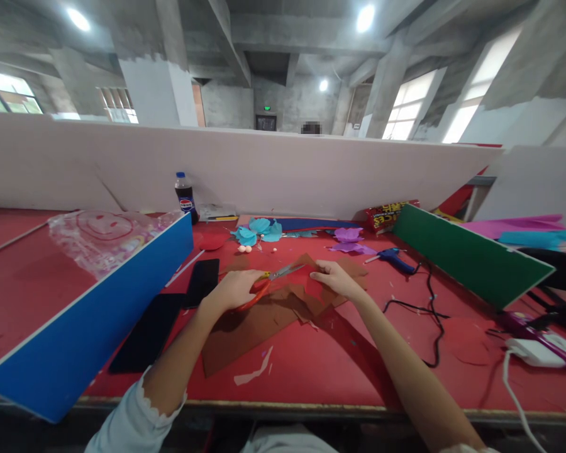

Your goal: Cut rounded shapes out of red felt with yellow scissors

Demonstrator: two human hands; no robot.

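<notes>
My left hand (236, 289) is closed around the orange handles of a pair of scissors (260, 293), whose metal blades point right, towards my other hand. A small brown paper piece (304, 259) is pinched in my right hand (337, 277), its edge beside the blades. Whether the blades touch the paper I cannot tell. Below both hands lies a larger brown sheet (249, 330), with several cut brown pieces (306, 303) overlapping its right end. A pale paper scrap (255, 372) rests nearer the table's front edge.
Blue (99, 308) and green (471, 255) boards flank the red table. At the back are a cola bottle (185, 198), blue paper petals (259, 230), purple petals (349, 239) and a snack bag (382, 216). A glue gun (396, 259) trails its black cord; a phone (202, 282) lies left.
</notes>
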